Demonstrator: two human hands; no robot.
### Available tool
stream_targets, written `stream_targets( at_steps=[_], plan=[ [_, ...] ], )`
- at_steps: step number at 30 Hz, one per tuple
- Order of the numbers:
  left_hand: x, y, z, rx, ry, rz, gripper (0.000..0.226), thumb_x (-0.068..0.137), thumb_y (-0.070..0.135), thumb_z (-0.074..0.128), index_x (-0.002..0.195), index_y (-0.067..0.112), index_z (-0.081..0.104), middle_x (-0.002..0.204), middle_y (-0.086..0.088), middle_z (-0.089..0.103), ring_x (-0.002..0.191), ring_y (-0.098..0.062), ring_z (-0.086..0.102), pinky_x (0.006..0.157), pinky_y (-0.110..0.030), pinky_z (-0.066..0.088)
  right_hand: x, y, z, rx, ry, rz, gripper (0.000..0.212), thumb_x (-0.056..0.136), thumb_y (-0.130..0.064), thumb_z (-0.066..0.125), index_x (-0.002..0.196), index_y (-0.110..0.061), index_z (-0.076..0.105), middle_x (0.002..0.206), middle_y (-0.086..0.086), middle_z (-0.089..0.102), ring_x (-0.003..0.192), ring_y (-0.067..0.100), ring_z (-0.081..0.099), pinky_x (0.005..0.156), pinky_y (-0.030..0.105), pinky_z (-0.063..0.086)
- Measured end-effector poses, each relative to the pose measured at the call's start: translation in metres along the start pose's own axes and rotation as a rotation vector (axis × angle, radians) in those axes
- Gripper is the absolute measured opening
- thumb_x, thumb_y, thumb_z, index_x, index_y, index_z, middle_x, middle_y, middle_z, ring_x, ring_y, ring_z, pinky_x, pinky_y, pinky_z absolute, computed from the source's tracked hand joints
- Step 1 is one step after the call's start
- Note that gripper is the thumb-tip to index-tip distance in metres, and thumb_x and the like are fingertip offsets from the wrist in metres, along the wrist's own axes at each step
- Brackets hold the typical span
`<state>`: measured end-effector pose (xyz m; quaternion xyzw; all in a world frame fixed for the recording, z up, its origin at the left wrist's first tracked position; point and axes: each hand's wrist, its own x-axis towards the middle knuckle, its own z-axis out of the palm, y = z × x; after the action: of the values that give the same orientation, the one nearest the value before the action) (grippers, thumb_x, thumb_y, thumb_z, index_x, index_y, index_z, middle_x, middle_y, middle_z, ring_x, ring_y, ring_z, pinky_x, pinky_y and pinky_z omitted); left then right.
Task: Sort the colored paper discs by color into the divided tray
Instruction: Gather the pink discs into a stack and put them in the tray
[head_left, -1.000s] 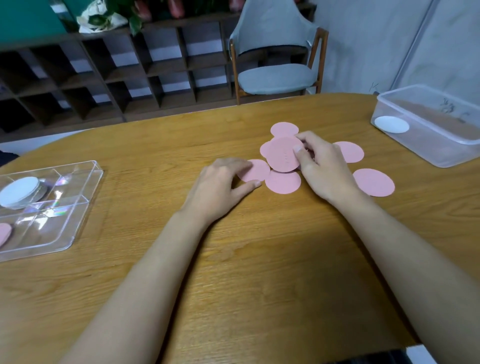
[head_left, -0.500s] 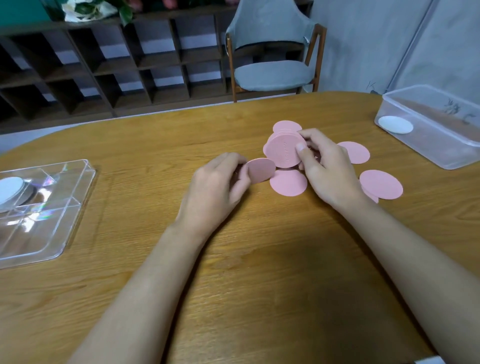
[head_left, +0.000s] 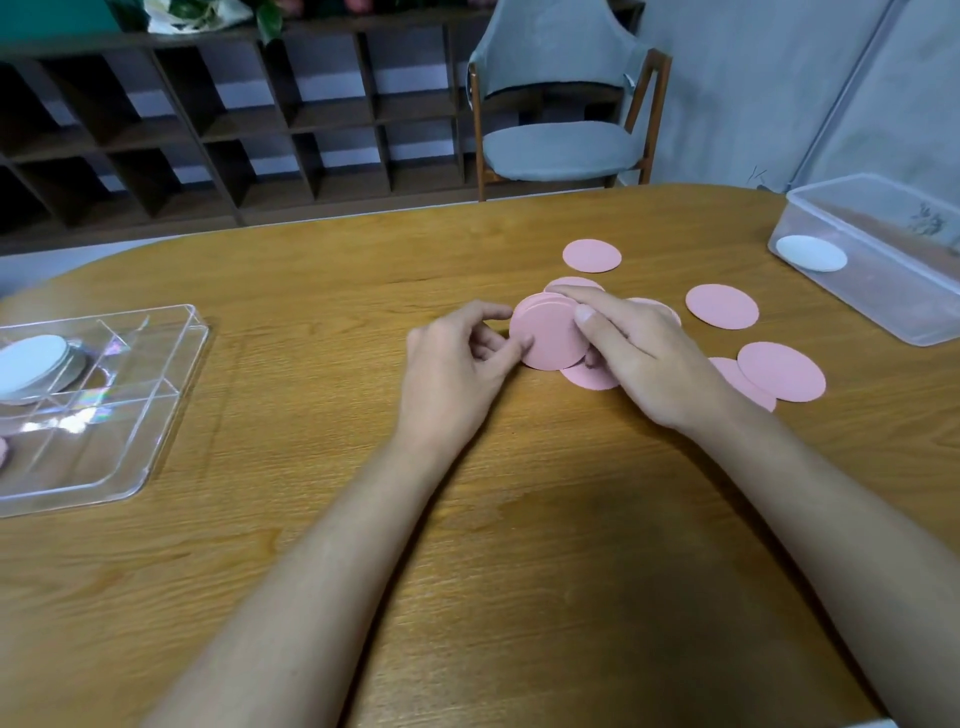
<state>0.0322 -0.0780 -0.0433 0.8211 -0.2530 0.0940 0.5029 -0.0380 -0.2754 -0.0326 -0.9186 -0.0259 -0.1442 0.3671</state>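
Wooden table; cubby shelf and grey chair beyond your hands. Divided tray sits far left of your left hand, clear bin right of your right hand. Both hands pinch the pink disc stack between them. Loose pink discs lie to the right. Change: the left hand's single disc is now on the stack.

Bare forearms — left hand and right hand short-nailed.

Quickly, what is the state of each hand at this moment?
Left hand: pinching the left edge of the stack of pink discs.
Right hand: holding the same stack, thumb on top.
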Motion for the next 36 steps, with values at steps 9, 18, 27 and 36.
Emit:
stream_targets(
  at_steps=[9, 18, 27, 36],
  plan=[
    [-0.007, 0.01, 0.005, 0.3, -0.015, 0.136, 0.029, 0.088, 0.043, 0.077, 0.113, 0.031, 0.067, 0.082, 0.012, 0.064, 0.074, -0.008, 0.059, 0.067, -0.032, 0.05, 0.004, 0.009, -0.007, -0.099, 0.077, -0.001, 0.039, 0.107, -0.021, 0.05, 0.145, -0.026, 0.055, 0.126, -0.008, 0.068, 0.108, 0.01, 0.058, 0.087, 0.022, 0.038],
    [-0.015, 0.006, 0.021, 0.402, -0.49, 0.405, 0.052, 0.1, 0.054, 0.057, 0.142, 0.025, 0.061, 0.153, 0.007, 0.056, 0.141, -0.014, 0.049, 0.111, -0.046, 0.045, 0.007, 0.022, -0.014, 0.002, 0.224, 0.109, 0.034, 0.106, -0.02, 0.051, 0.139, -0.025, 0.058, 0.119, -0.007, 0.069, 0.106, 0.011, 0.06, 0.084, 0.014, 0.043],
    [-0.011, 0.012, 0.007, 0.425, -0.331, 0.359, 0.039, 0.092, 0.06, 0.067, 0.114, 0.028, 0.072, 0.098, 0.013, 0.068, 0.094, -0.014, 0.065, 0.075, -0.04, 0.055, 0.006, 0.017, -0.006, -0.029, 0.164, 0.096, 0.037, 0.106, -0.024, 0.052, 0.143, -0.029, 0.057, 0.115, 0.0, 0.071, 0.1, 0.018, 0.062, 0.087, 0.02, 0.044],
    [-0.009, 0.011, 0.005, 0.331, -0.095, 0.312, 0.02, 0.107, 0.032, 0.049, 0.11, 0.017, 0.062, 0.089, -0.002, 0.074, 0.079, -0.029, 0.068, 0.07, -0.044, 0.053, 0.003, 0.012, -0.005, -0.003, 0.142, 0.055, 0.041, 0.107, -0.018, 0.049, 0.143, -0.035, 0.059, 0.081, -0.041, 0.06, 0.086, -0.007, 0.058, 0.082, 0.008, 0.037]
  ],
)
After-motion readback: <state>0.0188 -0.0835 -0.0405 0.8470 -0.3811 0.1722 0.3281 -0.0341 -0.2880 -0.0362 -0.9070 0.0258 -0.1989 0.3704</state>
